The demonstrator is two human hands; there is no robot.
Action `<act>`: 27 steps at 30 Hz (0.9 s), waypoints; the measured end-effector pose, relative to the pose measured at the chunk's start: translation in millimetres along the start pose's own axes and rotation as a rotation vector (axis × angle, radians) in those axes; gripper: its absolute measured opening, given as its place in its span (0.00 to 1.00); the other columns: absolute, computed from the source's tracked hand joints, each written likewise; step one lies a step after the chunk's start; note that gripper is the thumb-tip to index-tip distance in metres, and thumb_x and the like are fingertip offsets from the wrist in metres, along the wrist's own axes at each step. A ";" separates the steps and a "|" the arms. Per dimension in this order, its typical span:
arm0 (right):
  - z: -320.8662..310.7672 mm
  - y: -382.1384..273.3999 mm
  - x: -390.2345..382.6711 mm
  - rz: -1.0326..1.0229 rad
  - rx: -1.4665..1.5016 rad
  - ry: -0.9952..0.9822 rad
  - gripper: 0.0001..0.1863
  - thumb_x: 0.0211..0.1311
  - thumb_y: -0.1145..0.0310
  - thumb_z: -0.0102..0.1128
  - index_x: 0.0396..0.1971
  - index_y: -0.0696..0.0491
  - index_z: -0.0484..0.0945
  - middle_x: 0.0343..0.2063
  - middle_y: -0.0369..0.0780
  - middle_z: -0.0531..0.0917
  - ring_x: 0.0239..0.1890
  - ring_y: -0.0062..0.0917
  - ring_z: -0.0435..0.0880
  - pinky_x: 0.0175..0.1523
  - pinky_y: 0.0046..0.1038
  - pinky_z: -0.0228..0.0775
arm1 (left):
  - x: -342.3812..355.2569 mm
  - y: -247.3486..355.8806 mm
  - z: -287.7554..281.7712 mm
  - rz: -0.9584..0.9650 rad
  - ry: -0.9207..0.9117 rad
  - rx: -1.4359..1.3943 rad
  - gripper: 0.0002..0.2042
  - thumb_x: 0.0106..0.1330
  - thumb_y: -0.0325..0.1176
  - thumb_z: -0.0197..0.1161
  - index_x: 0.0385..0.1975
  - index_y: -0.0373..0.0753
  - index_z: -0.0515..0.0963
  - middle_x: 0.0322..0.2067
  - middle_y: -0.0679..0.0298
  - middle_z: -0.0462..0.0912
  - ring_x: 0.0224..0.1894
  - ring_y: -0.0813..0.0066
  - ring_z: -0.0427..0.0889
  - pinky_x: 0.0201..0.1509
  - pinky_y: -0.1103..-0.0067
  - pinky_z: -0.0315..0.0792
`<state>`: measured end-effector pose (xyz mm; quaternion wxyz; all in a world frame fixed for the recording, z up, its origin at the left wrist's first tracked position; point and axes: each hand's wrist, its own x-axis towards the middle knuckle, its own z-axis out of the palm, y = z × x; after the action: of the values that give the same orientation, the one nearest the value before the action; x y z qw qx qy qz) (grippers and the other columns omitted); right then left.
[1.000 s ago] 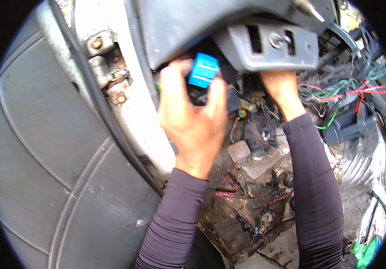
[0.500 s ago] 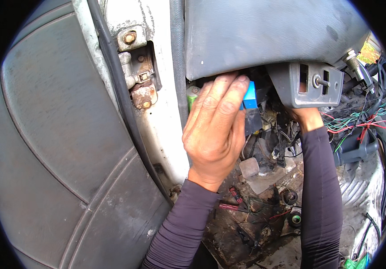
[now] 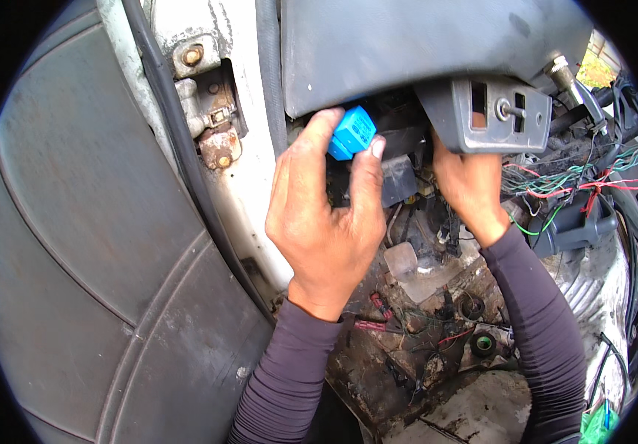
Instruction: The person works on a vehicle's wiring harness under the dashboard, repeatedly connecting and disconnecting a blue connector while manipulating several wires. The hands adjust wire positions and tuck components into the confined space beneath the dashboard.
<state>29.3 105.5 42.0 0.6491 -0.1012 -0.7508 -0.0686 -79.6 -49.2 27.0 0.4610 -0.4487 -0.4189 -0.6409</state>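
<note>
My left hand grips a small blue box-shaped part between thumb and index finger, just below the lower edge of the grey dashboard trim. Dark components and a flat dark piece lie behind it. My right hand reaches up behind a grey metal bracket that has two slots and a threaded stud; its fingers are hidden there. Beside my right hand are loose green and red wires.
At left are a dark padded panel and a white door frame with rusty hinge bolts. The dirty floor holds red-handled tools, a black tape roll and wire scraps. A green bag sits at lower right.
Since half a second ago, my left hand has shifted up and left, its fingers now showing more of the blue part. My right forearm is more angled, with more of that hand showing.
</note>
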 end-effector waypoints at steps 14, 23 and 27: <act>-2.6 -25.9 6.0 0.067 0.335 -0.028 0.14 0.62 0.61 0.62 0.30 0.58 0.85 0.26 0.50 0.86 0.30 0.49 0.85 0.37 0.42 0.78 | 4.3 5.5 -0.2 -0.112 -0.026 -0.063 0.15 0.65 0.30 0.76 0.47 0.29 0.83 0.36 0.64 0.87 0.37 0.82 0.83 0.44 0.85 0.77; -15.2 -34.2 16.8 -0.104 0.150 -0.226 0.16 0.66 0.58 0.53 0.36 0.55 0.84 0.32 0.49 0.87 0.35 0.48 0.86 0.41 0.45 0.79 | 8.7 15.8 -1.6 -0.198 -0.032 -0.079 0.16 0.61 0.30 0.79 0.44 0.29 0.84 0.35 0.60 0.88 0.35 0.81 0.86 0.43 0.83 0.81; -30.5 -20.3 27.3 -0.044 0.175 -0.504 0.15 0.65 0.61 0.54 0.38 0.55 0.84 0.37 0.48 0.87 0.40 0.47 0.86 0.45 0.43 0.79 | 6.4 21.3 0.5 -0.300 -0.022 -0.201 0.16 0.64 0.27 0.76 0.48 0.27 0.82 0.38 0.58 0.88 0.38 0.80 0.87 0.45 0.83 0.81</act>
<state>50.1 80.4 74.1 0.4462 -0.0419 -0.8939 0.0099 -60.0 -54.8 35.9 0.3086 -0.4320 -0.4198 -0.7362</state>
